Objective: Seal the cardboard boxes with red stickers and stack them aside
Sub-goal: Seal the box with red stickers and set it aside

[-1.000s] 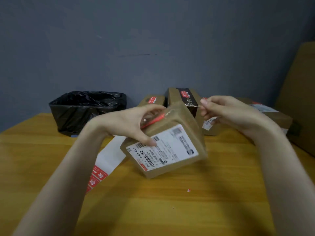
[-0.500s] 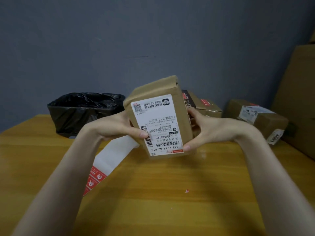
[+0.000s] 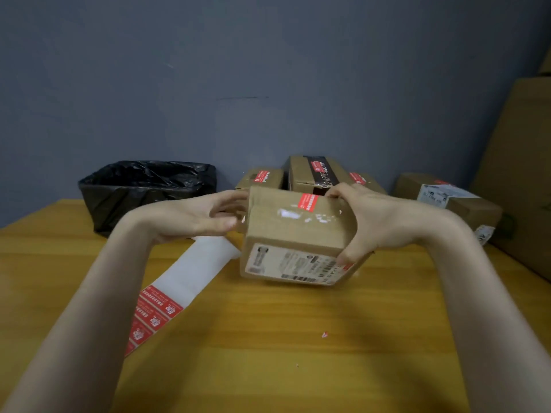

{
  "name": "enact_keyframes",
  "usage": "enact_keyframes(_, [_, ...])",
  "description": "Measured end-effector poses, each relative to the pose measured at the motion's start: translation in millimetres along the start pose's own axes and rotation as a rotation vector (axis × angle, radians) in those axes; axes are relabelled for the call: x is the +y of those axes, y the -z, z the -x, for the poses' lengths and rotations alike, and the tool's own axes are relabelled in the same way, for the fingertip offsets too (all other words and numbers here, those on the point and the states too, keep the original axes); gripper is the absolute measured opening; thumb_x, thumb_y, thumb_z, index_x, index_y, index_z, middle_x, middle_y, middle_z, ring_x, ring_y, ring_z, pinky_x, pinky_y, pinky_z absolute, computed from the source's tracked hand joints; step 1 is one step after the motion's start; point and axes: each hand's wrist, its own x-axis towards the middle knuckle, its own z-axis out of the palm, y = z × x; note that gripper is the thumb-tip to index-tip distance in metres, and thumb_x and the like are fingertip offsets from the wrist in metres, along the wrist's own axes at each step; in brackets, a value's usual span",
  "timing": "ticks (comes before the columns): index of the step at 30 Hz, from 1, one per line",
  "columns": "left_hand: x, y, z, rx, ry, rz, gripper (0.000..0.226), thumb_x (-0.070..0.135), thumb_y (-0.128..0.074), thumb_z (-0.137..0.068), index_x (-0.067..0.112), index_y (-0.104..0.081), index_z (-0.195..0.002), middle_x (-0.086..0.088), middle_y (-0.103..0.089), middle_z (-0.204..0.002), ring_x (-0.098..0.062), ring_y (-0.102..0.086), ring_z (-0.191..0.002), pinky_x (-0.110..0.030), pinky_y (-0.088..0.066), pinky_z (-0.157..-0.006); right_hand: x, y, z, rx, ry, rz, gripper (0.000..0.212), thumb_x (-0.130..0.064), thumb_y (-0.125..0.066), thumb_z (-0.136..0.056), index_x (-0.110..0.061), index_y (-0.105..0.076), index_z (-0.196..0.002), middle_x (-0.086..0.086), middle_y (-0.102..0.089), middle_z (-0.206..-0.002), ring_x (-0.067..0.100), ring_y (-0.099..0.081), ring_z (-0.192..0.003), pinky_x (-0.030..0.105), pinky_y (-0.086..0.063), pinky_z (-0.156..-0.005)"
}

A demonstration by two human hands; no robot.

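Note:
A small cardboard box (image 3: 295, 231) with a white shipping label on its near face is held just above the wooden table (image 3: 268, 353). A red sticker (image 3: 308, 202) sits across its top edge. My right hand (image 3: 369, 222) grips the box's right end, thumb on the label side and fingers over the top. My left hand (image 3: 205, 217) is beside the box's left end with fingers relaxed, and I cannot tell if it touches the box. A white backing strip with red stickers (image 3: 155, 317) lies on the table to the left.
Behind the held box stand sealed boxes with red stickers (image 3: 262, 178) (image 3: 313, 172). Another labelled box (image 3: 447, 201) sits at the right. A black-lined bin (image 3: 143, 189) is at the back left. A large carton (image 3: 524, 174) leans at the far right. A red scrap (image 3: 325, 334) lies on the table.
The box has been turned from upright with its label facing me to lying flat, sticker side up. My left hand has let go of it and moved off to its left end.

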Motion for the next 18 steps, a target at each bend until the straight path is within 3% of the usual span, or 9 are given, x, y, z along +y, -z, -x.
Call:
enact_keyframes(3, [10,-9,-8,0.086,0.023,-0.032,0.087,0.084,-0.057,-0.053,0.039,-0.046,-0.127,0.017,-0.054,-0.128,0.002,-0.053,-0.116,-0.026,-0.049,-0.093,-7,-8,-5,0.002,0.017,0.071,0.105,-0.034,-0.084,-0.058,-0.028,-0.017,-0.138,-0.006,-0.029,-0.125,0.013,-0.030,-0.119,0.035,-0.039,-0.099])
enact_keyframes(6, [12,-14,-15,0.087,0.112,-0.046,0.069,0.069,-0.053,-0.065,0.032,-0.051,-0.123,0.008,-0.061,-0.116,-0.003,-0.060,-0.104,-0.022,-0.053,-0.082,-10,-19,-12,0.013,0.039,0.068,0.105,-0.034,-0.086,-0.055,-0.029,-0.017,-0.135,-0.006,-0.023,-0.123,0.011,-0.026,-0.118,0.037,-0.040,-0.098])
enact_keyframes(9, [11,-15,-16,0.038,0.193,-0.067,0.077,0.072,-0.069,-0.052,0.031,-0.056,-0.115,0.011,-0.068,-0.107,-0.002,-0.063,-0.099,-0.017,-0.053,-0.077,-11,-28,-18,0.015,0.066,0.060,0.106,-0.031,-0.087,-0.055,-0.030,-0.016,-0.134,-0.005,-0.019,-0.125,0.011,-0.022,-0.118,0.038,-0.040,-0.100])
enact_keyframes(11, [10,-15,-16,0.003,0.231,-0.101,0.067,0.061,-0.071,-0.057,0.029,-0.055,-0.115,0.010,-0.067,-0.107,-0.002,-0.063,-0.099,-0.016,-0.052,-0.080,-11,-31,-19,-0.010,0.061,0.015,0.104,-0.028,-0.088,-0.054,-0.031,-0.018,-0.131,-0.005,-0.018,-0.125,0.010,-0.022,-0.116,0.036,-0.042,-0.096])
enact_keyframes(13, [11,-14,-15,-0.025,0.256,-0.138,0.073,0.060,-0.072,-0.058,0.027,-0.053,-0.120,0.010,-0.063,-0.114,-0.002,-0.061,-0.103,-0.016,-0.050,-0.086,-12,-31,-19,-0.056,0.046,-0.050,0.095,-0.025,-0.088,-0.056,-0.031,-0.023,-0.126,-0.006,-0.020,-0.124,0.011,-0.026,-0.114,0.032,-0.045,-0.089])
enact_keyframes(16, [18,-16,-12,-0.073,0.283,-0.278,0.105,0.072,-0.073,-0.044,0.026,-0.044,-0.133,0.011,-0.054,-0.129,-0.002,-0.054,-0.113,-0.017,-0.047,-0.090,-10,-26,-17,-0.107,0.040,-0.105,0.074,-0.024,-0.084,-0.063,-0.030,-0.031,-0.115,-0.007,-0.023,-0.121,0.014,-0.035,-0.111,0.027,-0.046,-0.084])
enact_keyframes(18, [23,-19,-13,-0.089,0.314,-0.382,0.106,0.064,-0.074,-0.058,0.022,-0.030,-0.144,0.008,-0.042,-0.141,-0.008,-0.045,-0.123,-0.021,-0.041,-0.099,-8,-22,-15,-0.136,0.034,-0.107,0.065,-0.024,-0.082,-0.067,-0.028,-0.036,-0.113,-0.007,-0.025,-0.119,0.015,-0.038,-0.109,0.024,-0.046,-0.080])
